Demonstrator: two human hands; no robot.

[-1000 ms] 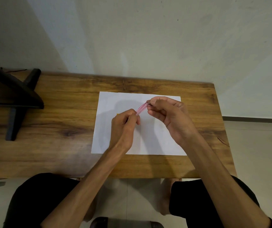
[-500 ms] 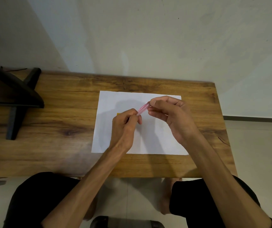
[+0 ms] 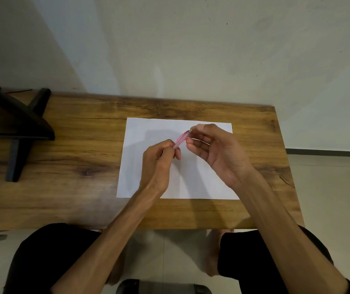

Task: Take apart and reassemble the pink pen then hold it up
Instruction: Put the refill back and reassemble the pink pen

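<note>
Now, seen from above, a seated person is holding a pink pen (image 3: 181, 140) in both hands just above a white sheet of paper (image 3: 140, 158) that is lying on a wooden table (image 3: 74, 149). The left hand (image 3: 159, 164) is curling closed around the pen's lower end, fingers folded tight. The right hand (image 3: 216, 151) is pinching the upper end between thumb and fingertips (image 3: 193, 130), with the palm turned partly up. Compared with a second ago, the hands are sitting in almost the same spot, but the right hand is rolling slightly outward, so more of its palm is showing and the fingertips are shifting around the pen's tip. That small rotation suggests a twisting grip, probably unscrewing or tightening a threaded end. Which of the two cannot be told, since no loose pen part is visible on the paper
</note>
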